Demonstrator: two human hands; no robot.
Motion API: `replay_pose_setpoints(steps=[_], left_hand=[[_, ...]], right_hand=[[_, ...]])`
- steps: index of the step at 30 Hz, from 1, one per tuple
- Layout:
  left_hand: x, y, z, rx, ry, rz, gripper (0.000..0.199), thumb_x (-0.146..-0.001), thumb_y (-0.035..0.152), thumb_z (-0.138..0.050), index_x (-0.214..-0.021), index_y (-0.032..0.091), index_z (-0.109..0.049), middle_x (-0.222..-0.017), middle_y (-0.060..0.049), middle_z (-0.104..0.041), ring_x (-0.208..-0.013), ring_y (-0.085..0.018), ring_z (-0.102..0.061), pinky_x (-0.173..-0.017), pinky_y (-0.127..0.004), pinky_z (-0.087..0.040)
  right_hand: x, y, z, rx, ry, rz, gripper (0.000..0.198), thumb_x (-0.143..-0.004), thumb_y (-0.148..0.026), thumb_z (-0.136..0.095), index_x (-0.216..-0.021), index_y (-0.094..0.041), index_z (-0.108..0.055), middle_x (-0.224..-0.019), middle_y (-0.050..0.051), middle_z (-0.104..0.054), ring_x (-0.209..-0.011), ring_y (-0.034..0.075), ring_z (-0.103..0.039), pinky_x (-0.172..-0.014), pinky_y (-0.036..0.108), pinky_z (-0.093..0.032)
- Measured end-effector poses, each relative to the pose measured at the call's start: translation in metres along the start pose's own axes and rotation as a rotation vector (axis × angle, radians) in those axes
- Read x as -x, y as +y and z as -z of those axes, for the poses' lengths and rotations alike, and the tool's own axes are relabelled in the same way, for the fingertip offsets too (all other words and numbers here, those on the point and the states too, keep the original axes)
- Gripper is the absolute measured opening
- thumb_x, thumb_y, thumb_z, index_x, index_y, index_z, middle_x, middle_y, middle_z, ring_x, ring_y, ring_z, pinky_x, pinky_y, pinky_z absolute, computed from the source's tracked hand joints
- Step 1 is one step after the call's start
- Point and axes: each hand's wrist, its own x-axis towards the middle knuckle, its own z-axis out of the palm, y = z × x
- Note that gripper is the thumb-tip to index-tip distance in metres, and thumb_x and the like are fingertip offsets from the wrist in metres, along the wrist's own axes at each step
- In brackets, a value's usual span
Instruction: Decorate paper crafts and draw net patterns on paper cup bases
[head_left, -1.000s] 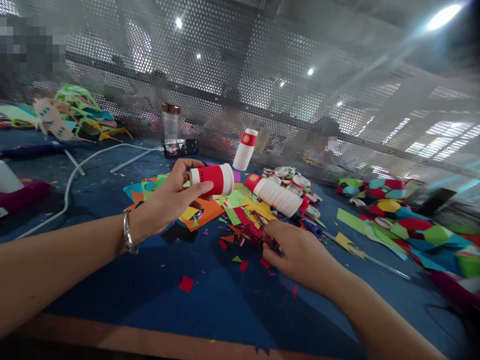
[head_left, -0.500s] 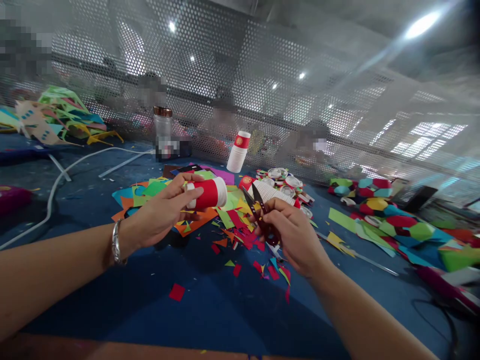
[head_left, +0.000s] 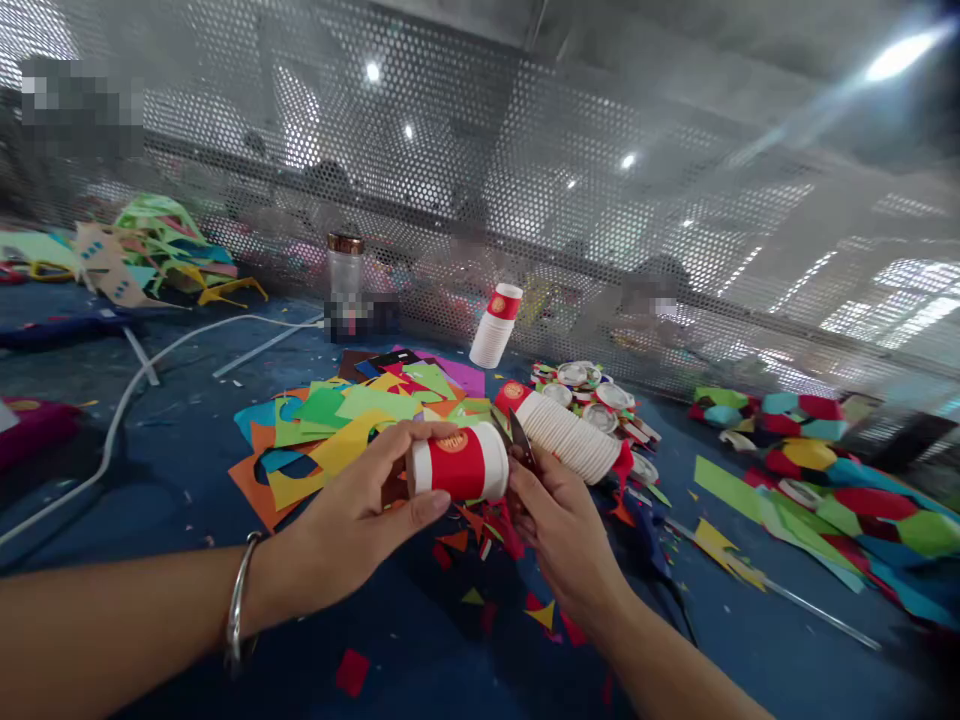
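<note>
My left hand (head_left: 352, 515) is closed around a red and white paper cup (head_left: 459, 464), which lies on its side in the air with one end facing right. A pair of dark scissors (head_left: 519, 440) is gripped in my right hand (head_left: 559, 530), its blades parted and right beside the cup's right end. Whether a blade touches the cup I cannot tell. Behind my right hand a long stack of paper cups (head_left: 574, 437) lies on the blue table (head_left: 285, 650). Colored paper sheets (head_left: 345, 430) spread out behind my left hand, and small scraps lie below the cup.
Farther back stand a stack of cups (head_left: 495, 328) and a clear bottle (head_left: 345, 270). Cut cup rings (head_left: 600, 395) are heaped at right center. Colored paper shapes (head_left: 825, 470) lie at the right. A white cable (head_left: 124, 400) curves along the left. A perforated metal screen (head_left: 450, 130) rises behind.
The cup has moved right and down and turned so its printed emblem shows. The scissors have come up against its right end. The view has shifted slightly.
</note>
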Motion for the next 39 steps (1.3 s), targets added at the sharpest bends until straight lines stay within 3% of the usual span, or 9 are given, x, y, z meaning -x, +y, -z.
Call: replay_pose_setpoints(steps=[4, 9, 14, 18, 22, 25, 27, 35, 39], left_hand=[[0.0, -0.003, -0.003, -0.009, -0.008, 0.02, 0.051, -0.096, 0.044, -0.069, -0.141, 0.034, -0.048, -0.149, -0.008, -0.058, -0.13, -0.029, -0.062, -0.112, -0.05, -0.049], [-0.003, -0.006, -0.004, 0.063, -0.016, 0.079, 0.047, -0.094, 0.05, -0.071, -0.134, 0.033, -0.054, -0.141, -0.007, -0.065, -0.126, -0.029, -0.065, -0.111, -0.05, -0.051], [-0.003, -0.005, -0.002, 0.348, 0.03, 0.333, 0.047, -0.089, 0.053, -0.077, -0.127, 0.028, -0.067, -0.128, -0.006, -0.073, -0.119, -0.028, -0.069, -0.103, -0.045, -0.057], [-0.003, 0.0, 0.0, 0.523, -0.016, 0.483, 0.041, -0.084, 0.045, -0.085, -0.117, 0.023, -0.075, -0.118, -0.008, -0.077, -0.109, -0.024, -0.072, -0.089, -0.034, -0.061], [-0.002, 0.003, -0.002, 0.534, 0.036, 0.443, 0.055, -0.08, 0.034, -0.089, -0.131, 0.025, -0.07, -0.129, -0.007, -0.074, -0.112, -0.022, -0.07, -0.091, -0.031, -0.058], [-0.002, 0.004, -0.003, 0.518, 0.114, 0.376, 0.075, -0.081, 0.028, -0.089, -0.148, 0.028, -0.056, -0.134, -0.006, -0.072, -0.124, -0.023, -0.066, -0.105, -0.034, -0.052], [-0.003, 0.004, -0.002, 0.514, 0.146, 0.34, 0.076, -0.083, 0.027, -0.087, -0.151, 0.028, -0.053, -0.137, -0.006, -0.071, -0.13, -0.024, -0.063, -0.113, -0.035, -0.046], [-0.006, -0.002, -0.003, 0.447, 0.191, 0.281, 0.069, -0.085, 0.036, -0.085, -0.148, 0.031, -0.056, -0.136, -0.005, -0.072, -0.126, -0.026, -0.065, -0.11, -0.04, -0.049], [-0.006, -0.006, -0.005, 0.301, 0.152, 0.173, 0.065, -0.088, 0.037, -0.082, -0.147, 0.029, -0.056, -0.132, -0.006, -0.073, -0.124, -0.026, -0.067, -0.106, -0.04, -0.052]], right_hand=[[0.005, 0.001, -0.002, -0.077, 0.026, -0.058, 0.04, -0.097, -0.059, -0.061, -0.08, -0.023, -0.052, -0.062, -0.007, -0.041, -0.049, 0.009, -0.03, -0.043, 0.023, -0.023], [0.005, 0.003, 0.0, -0.055, 0.011, -0.045, 0.033, -0.093, -0.054, -0.071, -0.084, -0.024, -0.06, -0.06, -0.008, -0.036, -0.049, 0.01, -0.028, -0.041, 0.024, -0.021], [0.006, 0.007, 0.008, 0.002, -0.007, -0.034, 0.03, -0.096, -0.053, -0.067, -0.088, -0.025, -0.061, -0.062, -0.007, -0.037, -0.051, 0.011, -0.027, -0.042, 0.025, -0.02], [0.008, 0.007, 0.012, 0.049, -0.008, -0.006, 0.029, -0.099, -0.05, -0.065, -0.086, -0.024, -0.06, -0.073, -0.003, -0.052, -0.06, 0.013, -0.041, -0.051, 0.026, -0.034], [0.008, 0.005, 0.011, 0.08, 0.012, 0.033, 0.027, -0.099, -0.048, -0.065, -0.089, -0.023, -0.063, -0.083, 0.0, -0.062, -0.078, 0.018, -0.055, -0.072, 0.03, -0.046], [0.008, 0.005, 0.009, 0.088, 0.045, 0.052, 0.025, -0.099, -0.048, -0.065, -0.099, -0.023, -0.068, -0.092, 0.002, -0.066, -0.084, 0.019, -0.058, -0.077, 0.031, -0.047], [0.008, 0.005, 0.007, 0.087, 0.076, 0.066, 0.024, -0.099, -0.048, -0.065, -0.103, -0.024, -0.068, -0.094, 0.002, -0.067, -0.088, 0.019, -0.059, -0.079, 0.03, -0.047], [0.018, 0.005, 0.0, -0.019, 0.08, -0.011, 0.038, -0.103, -0.059, -0.052, -0.103, -0.023, -0.067, -0.073, -0.004, -0.047, -0.06, 0.012, -0.038, -0.053, 0.026, -0.033], [0.025, 0.005, -0.004, -0.037, 0.037, -0.045, 0.04, -0.103, -0.06, -0.051, -0.103, -0.023, -0.066, -0.077, -0.002, -0.05, -0.064, 0.013, -0.044, -0.055, 0.026, -0.036]])
